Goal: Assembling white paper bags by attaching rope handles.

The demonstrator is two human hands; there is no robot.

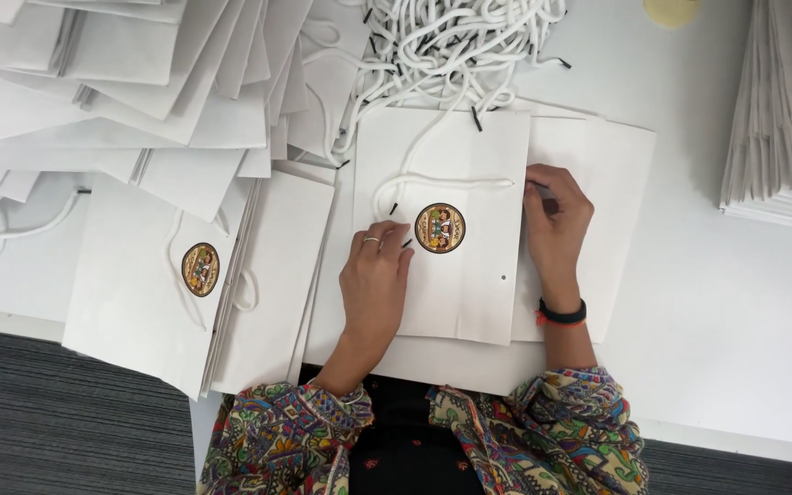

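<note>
white paper bag (456, 293), multicoloured round sticker (439, 228)

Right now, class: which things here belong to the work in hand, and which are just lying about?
In hand:
left hand
right hand
white paper bag with round sticker
white cord handle

Lying about:
heap of cords
finished bags
flat bag stack
yellow disc

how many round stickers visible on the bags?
2. One round brown sticker on the white paper bag between the hands; another on the white bag at left. Stacked bags may hide more.
</note>
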